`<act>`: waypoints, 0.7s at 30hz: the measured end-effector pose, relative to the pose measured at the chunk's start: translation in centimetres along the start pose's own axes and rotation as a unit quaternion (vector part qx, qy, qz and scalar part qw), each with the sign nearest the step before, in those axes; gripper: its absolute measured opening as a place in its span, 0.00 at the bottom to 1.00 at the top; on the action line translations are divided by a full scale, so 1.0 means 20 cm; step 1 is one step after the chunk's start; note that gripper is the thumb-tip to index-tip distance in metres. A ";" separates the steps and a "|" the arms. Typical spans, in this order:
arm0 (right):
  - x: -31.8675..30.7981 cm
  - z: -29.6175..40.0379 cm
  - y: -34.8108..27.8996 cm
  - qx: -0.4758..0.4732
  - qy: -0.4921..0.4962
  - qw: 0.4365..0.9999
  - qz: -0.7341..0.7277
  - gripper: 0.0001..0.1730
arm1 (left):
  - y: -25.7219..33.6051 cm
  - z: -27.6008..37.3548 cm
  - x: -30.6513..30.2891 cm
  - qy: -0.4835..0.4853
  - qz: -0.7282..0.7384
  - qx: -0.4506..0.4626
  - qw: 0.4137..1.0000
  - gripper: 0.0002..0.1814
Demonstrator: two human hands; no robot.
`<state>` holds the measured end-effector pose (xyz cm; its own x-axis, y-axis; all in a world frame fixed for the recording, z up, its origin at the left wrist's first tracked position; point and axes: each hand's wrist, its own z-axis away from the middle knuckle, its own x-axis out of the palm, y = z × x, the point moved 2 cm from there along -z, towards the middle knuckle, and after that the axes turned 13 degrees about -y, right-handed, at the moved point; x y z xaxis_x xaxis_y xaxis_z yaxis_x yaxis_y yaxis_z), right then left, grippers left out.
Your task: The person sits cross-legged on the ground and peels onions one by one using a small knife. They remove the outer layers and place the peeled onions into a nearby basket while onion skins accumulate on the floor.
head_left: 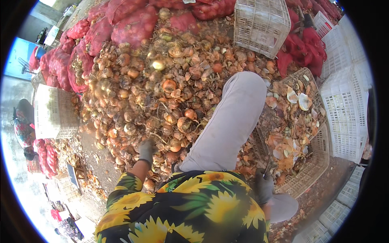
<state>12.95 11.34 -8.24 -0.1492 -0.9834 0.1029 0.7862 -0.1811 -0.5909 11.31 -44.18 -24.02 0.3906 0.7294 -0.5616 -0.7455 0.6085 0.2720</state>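
Note:
My left hand (147, 150), in a grey glove, reaches down onto a large heap of onions (133, 100) with dry brown skins. Its fingers are blurred, and I cannot tell whether they grip an onion. Low beside my right leg, my gloved right hand (263, 186) is closed around what looks like a knife (268, 166); only a thin blade shows, and the handle is hidden. Just beyond that hand lies a plastic crate (319, 164) strewn with onion skins and trimmings (285, 152). Two pale cut onion pieces (304, 101) rest on the peelings.
Red mesh sacks of onions (133, 27) line the far side. An upright white crate (258, 27) stands at the heap's back right, another crate (54, 112) at left. Stacked white crates (345, 112) flank the right. Other people (24, 127) are at far left.

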 end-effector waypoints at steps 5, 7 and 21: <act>-0.10 0.00 0.20 -0.054 -0.006 0.982 0.178 0.04 | 0.45 -0.08 0.09 0.024 0.354 0.105 0.929 0.19; -0.07 0.04 0.22 -0.060 0.007 0.986 0.153 0.06 | 0.67 -0.08 -0.03 0.062 0.204 0.168 0.963 0.23; 0.16 0.15 0.06 -0.067 0.041 0.991 0.110 0.11 | 0.39 -0.34 0.13 0.146 0.172 0.085 0.971 0.18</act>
<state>15.22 8.04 -6.12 -0.0355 -0.9941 -0.1026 0.7195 0.0458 -0.6930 2.83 -39.63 -28.60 -0.0529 0.7944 -0.6051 -0.6944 0.4062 0.5940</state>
